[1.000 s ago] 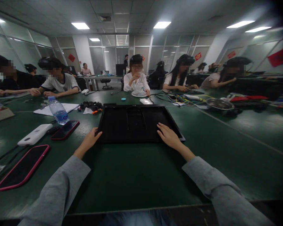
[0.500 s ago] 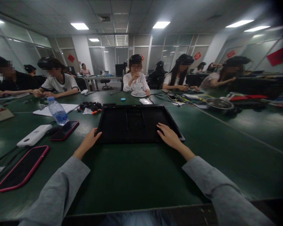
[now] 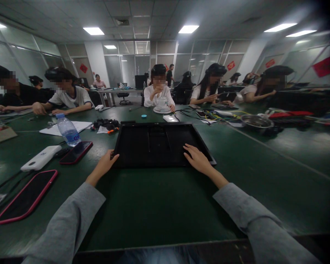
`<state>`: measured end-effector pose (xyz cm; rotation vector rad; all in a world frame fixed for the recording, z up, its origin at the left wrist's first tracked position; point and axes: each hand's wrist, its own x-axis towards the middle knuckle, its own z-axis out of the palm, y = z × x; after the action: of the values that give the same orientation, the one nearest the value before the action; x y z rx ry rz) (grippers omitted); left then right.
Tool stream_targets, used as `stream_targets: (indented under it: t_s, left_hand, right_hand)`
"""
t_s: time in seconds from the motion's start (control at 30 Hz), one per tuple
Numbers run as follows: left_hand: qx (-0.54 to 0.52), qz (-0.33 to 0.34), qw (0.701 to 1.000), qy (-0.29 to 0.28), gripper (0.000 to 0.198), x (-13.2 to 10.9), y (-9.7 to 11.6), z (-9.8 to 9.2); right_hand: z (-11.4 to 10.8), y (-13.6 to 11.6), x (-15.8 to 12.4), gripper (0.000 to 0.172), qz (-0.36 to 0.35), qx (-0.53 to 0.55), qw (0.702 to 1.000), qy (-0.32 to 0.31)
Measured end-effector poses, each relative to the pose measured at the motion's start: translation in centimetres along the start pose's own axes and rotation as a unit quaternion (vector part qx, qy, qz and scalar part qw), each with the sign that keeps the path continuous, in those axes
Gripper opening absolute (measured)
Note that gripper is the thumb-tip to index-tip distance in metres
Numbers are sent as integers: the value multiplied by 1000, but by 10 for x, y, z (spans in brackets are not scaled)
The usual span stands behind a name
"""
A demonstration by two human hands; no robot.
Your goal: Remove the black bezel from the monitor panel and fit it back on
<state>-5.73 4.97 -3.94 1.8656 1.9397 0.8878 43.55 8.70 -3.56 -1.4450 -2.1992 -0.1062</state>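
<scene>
A wide, shallow black tray-like panel [image 3: 132,145] with a raised rim and a recessed middle section lies flat on the green table [image 3: 159,205]. My left hand [image 3: 106,163] is at its near left corner. The left thumb points inward over the rim, and the other fingers close around the outer side, partly hidden. Across from it, my right hand [image 3: 199,159] rests on the near right part of the panel. Its fingers are stretched out and spread over the surface, with nothing in them.
Left of the panel are a water bottle [image 3: 68,130], a phone [image 3: 76,152], a white power bank-like box [image 3: 41,158] and a pink-framed phone [image 3: 27,198]. Beyond lie papers [image 3: 82,126], cables [image 3: 189,112] and a metal bowl [image 3: 257,121]. Several co-workers [image 3: 158,91] sit around the table.
My hands and the panel stay in place. A standing person has appeared in the background, and the co-worker at left has moved a hand. The view shifts very slightly.
</scene>
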Motion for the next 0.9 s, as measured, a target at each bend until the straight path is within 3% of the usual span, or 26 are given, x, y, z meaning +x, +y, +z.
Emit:
stream_targets:
  t_s: [0.3,0.9]
  left_hand:
    - [4,-6,1000,0,56,-3,7,-2]
    - [17,-2,1000,0,59,1,-1,1]
  right_hand:
    - [-1,0,0,48,-3,3,1000,3]
    - [-4,-5,-1,44,10,15,1000,18]
